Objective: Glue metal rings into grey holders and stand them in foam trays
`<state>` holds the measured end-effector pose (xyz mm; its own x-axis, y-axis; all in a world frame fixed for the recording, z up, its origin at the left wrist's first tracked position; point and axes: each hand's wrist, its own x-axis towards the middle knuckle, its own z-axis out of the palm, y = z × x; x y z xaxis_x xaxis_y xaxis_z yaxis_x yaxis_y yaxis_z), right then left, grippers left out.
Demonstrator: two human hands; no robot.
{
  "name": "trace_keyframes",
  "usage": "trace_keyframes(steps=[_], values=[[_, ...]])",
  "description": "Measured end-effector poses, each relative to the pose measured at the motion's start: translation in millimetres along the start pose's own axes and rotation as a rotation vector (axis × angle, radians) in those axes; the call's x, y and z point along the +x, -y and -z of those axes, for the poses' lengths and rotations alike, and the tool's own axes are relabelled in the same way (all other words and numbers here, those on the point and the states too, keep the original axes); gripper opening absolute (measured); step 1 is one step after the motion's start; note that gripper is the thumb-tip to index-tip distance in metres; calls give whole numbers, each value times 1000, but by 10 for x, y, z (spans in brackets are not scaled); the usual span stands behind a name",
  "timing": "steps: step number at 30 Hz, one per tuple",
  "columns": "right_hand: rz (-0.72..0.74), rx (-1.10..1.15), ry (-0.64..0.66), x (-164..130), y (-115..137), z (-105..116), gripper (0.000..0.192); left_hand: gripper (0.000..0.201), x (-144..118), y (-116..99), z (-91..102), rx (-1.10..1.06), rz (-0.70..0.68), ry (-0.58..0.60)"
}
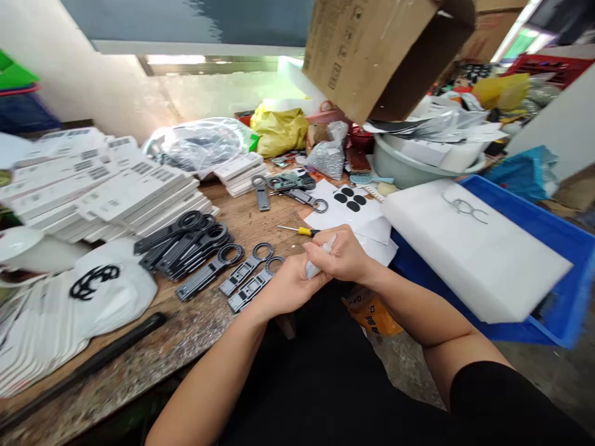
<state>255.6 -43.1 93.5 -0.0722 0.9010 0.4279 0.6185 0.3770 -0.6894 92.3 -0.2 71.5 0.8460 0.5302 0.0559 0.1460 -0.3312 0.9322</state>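
— What do the hands have?

— Both are on one small white piece (317, 260). It looks like a thin, pale strip or folded bit of plastic; its exact form is too small to tell. The left hand (288, 286) is curled under it, fingers closed about its lower end. The right hand (341, 255) is closed over the top, fingertips pinching the upper end.

— And where is that, taking the screwdriver as the mark?

— Just on the near side of the screwdriver (300, 230), which has a yellow grip and lies on the desk (186, 334). The piece is held above the desk's near edge, over the person's dark lap.

— What lies around the screwdriver?

— To its left, black flat parts with ring ends (204, 254) lie in a fanned row, two of them (251, 279) nearest the left hand. Farther left of it are stacks of white boxes (106, 192) with barcode labels, and a white bag (111, 288) with a black ring shape on it. Beyond it, a few more ring parts (290, 189) lie loose. Just to its right is white paper with four black oval pads (351, 198).

— Farther right?

— A white foam sheet (474, 248) lies across a blue bin (558, 241), with a thin wire shape (465, 207) on top. Above and behind the screwdriver a cardboard box (372, 49) is tilted over a grey tub (409, 170).
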Motion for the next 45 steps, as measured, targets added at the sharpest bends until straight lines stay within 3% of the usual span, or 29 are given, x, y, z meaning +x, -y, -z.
trace_keyframes(steps=[2,4,5,8,9,10,12,17,19,25,28,31,33,34,36,38,43,45], values=[[-2,-16,4,-59,3,79,46,37,57,-25,-22,-61,54,190],[-31,-49,-6,-104,1,156,46,40,140,-44,-64,-7,78,246],[-59,-71,-22,-120,-2,192,47,37,187,-54,-96,79,72,182],[-183,-138,-107,-142,-22,277,62,14,321,-93,-214,506,56,-194],[-217,-143,-136,-145,-30,296,66,20,352,-108,-251,640,64,-297],[-232,-133,-159,-147,-37,310,68,28,373,-125,-281,740,78,-356],[-210,-77,-173,-157,-46,324,65,37,377,-159,-314,802,85,-364],[-100,61,-93,-198,-44,302,46,17,227,-244,-277,484,-60,-215],[-75,77,-56,-200,-48,271,44,7,157,-281,-241,341,-48,-145],[-46,133,24,-182,-33,179,47,41,26,-298,-128,-76,200,198],[21,157,53,-187,25,149,46,53,3,-125,-146,-408,247,346],[147,168,140,-156,67,119,43,66,1,119,-201,-742,290,620],[291,193,227,-90,59,103,43,70,0,229,-201,-823,313,771],[339,203,261,-44,45,96,43,71,-6,251,-179,-835,311,786],[338,195,297,69,20,72,45,69,-42,226,-85,-831,278,656],[246,134,290,194,24,12,50,63,-130,135,49,-730,236,405],[113,5,247,464,221,-362,64,23,-550,-98,297,97,222,-360],[157,-4,253,539,338,-551,66,10,-751,-136,323,340,278,-547]])
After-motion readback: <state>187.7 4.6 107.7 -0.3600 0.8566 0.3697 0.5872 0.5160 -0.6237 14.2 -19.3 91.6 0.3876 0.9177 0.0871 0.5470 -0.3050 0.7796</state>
